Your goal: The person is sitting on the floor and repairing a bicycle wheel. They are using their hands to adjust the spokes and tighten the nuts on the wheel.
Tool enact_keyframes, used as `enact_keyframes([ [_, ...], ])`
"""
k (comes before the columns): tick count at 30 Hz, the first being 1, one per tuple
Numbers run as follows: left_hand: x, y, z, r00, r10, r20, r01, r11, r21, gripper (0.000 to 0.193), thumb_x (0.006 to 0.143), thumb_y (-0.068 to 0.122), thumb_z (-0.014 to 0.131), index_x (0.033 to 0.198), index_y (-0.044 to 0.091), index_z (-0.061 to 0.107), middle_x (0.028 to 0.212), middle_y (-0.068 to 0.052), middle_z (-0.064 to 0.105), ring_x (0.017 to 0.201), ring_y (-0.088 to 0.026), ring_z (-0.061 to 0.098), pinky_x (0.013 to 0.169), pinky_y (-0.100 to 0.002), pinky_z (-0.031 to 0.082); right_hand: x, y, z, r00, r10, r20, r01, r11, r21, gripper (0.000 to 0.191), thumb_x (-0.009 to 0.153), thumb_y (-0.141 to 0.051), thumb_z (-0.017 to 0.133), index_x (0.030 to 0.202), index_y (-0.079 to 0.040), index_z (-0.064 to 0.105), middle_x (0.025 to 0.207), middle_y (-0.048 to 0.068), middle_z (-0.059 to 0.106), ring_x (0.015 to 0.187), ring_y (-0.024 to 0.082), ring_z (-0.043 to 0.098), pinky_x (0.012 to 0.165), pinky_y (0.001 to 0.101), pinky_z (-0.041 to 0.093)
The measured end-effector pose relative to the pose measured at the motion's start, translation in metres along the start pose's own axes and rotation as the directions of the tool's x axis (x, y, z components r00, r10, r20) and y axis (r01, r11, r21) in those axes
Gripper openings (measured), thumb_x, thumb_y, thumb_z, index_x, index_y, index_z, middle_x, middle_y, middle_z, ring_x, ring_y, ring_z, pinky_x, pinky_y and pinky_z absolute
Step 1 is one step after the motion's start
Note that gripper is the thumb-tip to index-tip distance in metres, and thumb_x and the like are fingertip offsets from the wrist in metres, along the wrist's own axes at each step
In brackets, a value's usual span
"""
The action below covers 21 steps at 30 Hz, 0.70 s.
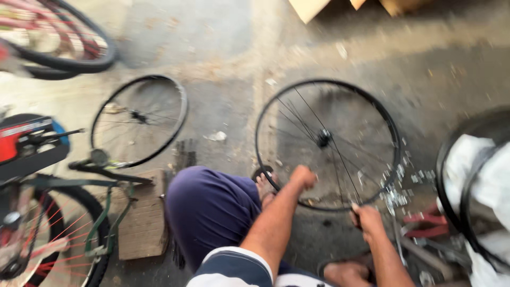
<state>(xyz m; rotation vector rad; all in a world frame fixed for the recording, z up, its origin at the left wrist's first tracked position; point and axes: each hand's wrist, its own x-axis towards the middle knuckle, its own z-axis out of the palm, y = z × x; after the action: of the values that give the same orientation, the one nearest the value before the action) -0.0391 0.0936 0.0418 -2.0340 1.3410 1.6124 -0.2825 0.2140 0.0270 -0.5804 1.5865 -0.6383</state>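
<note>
Left hand (pixel 304 177) fingers clamped on wheel rim (pixel 394 139), right hand (pixel 366 217) pinching spoke (pixel 348 175)

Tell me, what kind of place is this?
Probably a bicycle repair spot on a bare concrete floor. Both hands grip a spoked black rim, another wheel rim lies nearby, and a bicycle stands at the left.

Both hands are gripping a black wheel (pixel 326 143) lying on the floor (pixel 223 42): left hand (pixel 303 177) at its 7 o'clock, right hand (pixel 366 219) at 5 o'clock.
</note>
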Motion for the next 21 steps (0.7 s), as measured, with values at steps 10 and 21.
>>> enact_keyframes([
  [10,-0.027,-0.004,0.034,0.917,0.330,-0.223,-0.275,0.930,0.245,0.041,0.084,0.038,0.072,0.110,0.006,0.078,0.115,-0.019,0.075,0.106,-0.034,0.071,0.089,-0.043,0.057,-0.014,-0.028,0.008,1.000,0.018,0.017,-0.020,0.990,0.142,0.028,0.096,-0.016,0.068,0.075,0.000,0.059,0.068,0.011,0.062,0.052,0.019,0.054,0.047,0.0328,0.041],
  [21,-0.005,-0.009,0.100,0.805,0.588,-0.073,-0.417,0.474,-0.776,0.020,0.099,0.010,0.059,0.116,0.000,0.063,0.097,-0.010,0.072,0.083,-0.021,0.073,0.074,-0.035,0.060,-0.002,-0.001,-0.008,0.996,0.025,-0.084,-0.019,0.997,0.073,0.021,0.096,-0.016,0.068,0.083,-0.001,0.063,0.071,0.007,0.065,0.055,0.014,0.057,0.049,0.0298,0.045],
])
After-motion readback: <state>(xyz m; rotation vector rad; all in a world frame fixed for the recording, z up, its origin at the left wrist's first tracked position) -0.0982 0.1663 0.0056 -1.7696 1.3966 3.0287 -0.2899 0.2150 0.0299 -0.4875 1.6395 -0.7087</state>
